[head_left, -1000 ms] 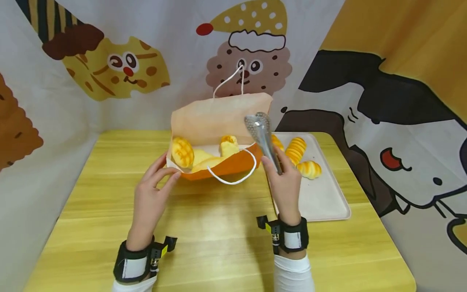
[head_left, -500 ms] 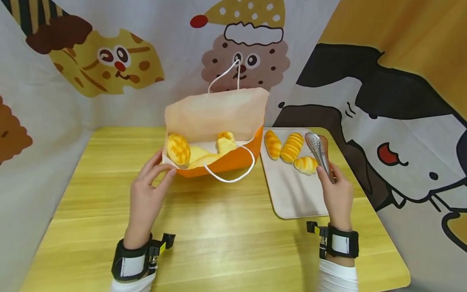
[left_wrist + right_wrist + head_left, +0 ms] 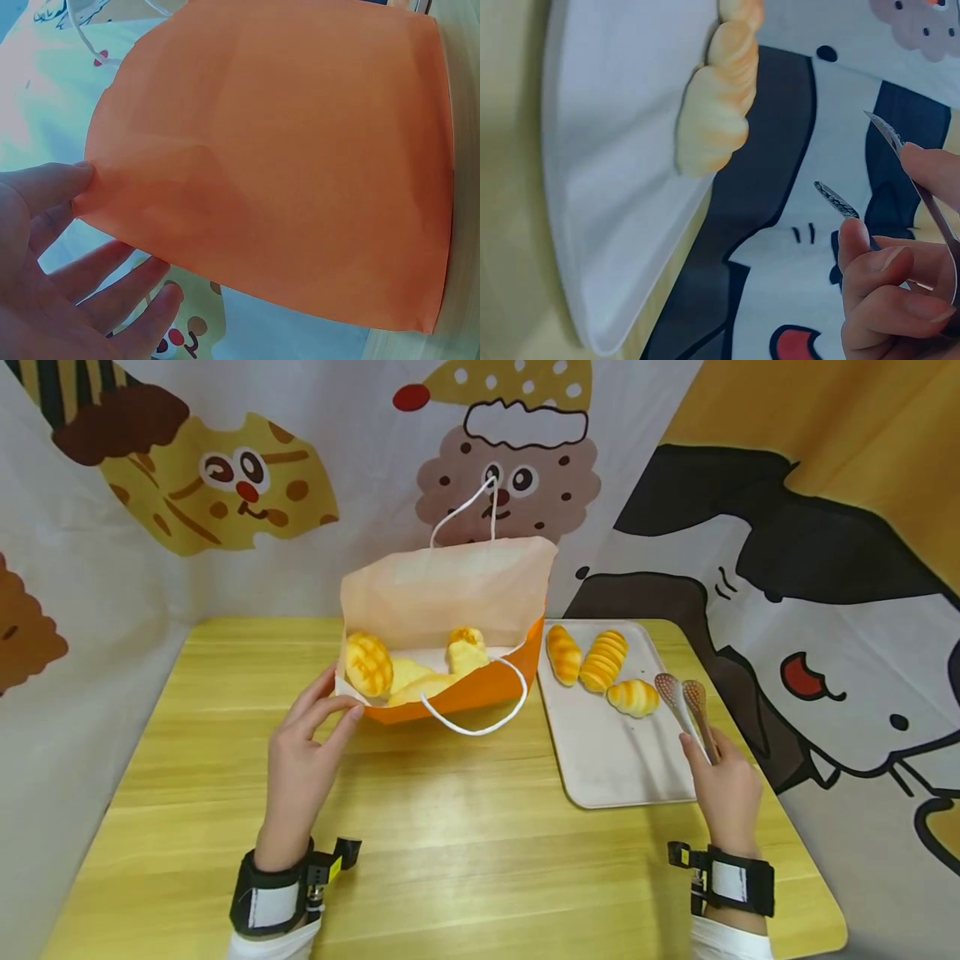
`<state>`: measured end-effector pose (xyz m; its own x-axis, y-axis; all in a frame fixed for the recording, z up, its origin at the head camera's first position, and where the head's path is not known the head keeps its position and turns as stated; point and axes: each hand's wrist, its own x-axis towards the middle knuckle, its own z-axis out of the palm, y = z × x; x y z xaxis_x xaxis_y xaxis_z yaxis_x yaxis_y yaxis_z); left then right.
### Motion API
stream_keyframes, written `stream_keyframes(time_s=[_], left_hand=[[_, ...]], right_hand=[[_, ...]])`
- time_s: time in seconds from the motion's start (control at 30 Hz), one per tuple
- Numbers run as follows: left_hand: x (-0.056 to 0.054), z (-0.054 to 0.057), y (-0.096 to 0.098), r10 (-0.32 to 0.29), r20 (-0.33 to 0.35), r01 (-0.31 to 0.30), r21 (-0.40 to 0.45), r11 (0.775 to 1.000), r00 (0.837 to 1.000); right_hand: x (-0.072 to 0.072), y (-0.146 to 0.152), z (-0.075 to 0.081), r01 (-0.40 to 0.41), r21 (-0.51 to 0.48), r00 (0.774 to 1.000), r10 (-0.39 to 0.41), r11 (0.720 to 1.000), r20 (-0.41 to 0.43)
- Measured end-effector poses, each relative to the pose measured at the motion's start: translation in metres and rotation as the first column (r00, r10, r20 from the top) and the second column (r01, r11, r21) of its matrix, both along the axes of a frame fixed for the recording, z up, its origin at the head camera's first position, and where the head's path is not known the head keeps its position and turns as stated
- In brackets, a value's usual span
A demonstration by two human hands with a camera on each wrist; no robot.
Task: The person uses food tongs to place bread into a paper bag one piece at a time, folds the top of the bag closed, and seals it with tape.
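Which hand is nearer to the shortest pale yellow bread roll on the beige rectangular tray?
The right hand, holding silver metal tongs, is close to the roll, on its right side; the left hand is farther away, on its left, pinching the orange paper bag.

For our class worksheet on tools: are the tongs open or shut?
Open. The right hand holds the tongs with their two perforated ends apart, in both head and right wrist views.

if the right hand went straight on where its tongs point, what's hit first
Probably the printed curtain behind the table; the tongs in the right hand point past the small roll, though height over the tray is unclear.
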<state>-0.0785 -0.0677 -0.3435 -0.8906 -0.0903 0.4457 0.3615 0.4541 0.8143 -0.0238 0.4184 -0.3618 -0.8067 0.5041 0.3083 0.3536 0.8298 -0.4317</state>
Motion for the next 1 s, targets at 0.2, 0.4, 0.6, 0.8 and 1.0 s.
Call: stream_keyframes(time_s=[0.2, 0.4, 0.6, 0.8, 1.0], left_hand=[[0.000, 0.001, -0.001, 0.001, 0.001, -0.001, -0.010, 1.000, 1.000], [0.000, 0.000, 0.000, 0.001, 0.001, -0.001, -0.012, 1.000, 1.000], [0.000, -0.001, 0.002, 0.005, 0.015, -0.005, 0.000, 1.000, 1.000], [0.000, 0.000, 0.003, 0.007, 0.026, -0.007, -0.006, 1.000, 1.000], [-0.001, -0.001, 0.003, 0.002, 0.011, -0.002, -0.002, 1.000, 1.000]], right_hand=[[-0.001, 0.011, -0.009, 0.029, -0.026, 0.995, -0.026, 0.999, 0.096], [-0.009, 0.025, -0.017, 0.002, 0.009, 0.982, -0.004, 1.000, 0.190], [-0.022, 0.032, -0.024, -0.006, -0.019, 0.958, 0.012, 1.000, 0.286], [-0.032, 0.036, -0.029, 0.024, -0.166, 0.926, 0.040, 0.986, 0.375], [-0.038, 0.037, -0.034, 0.003, -0.209, 0.920, 0.079, 0.978, 0.384]])
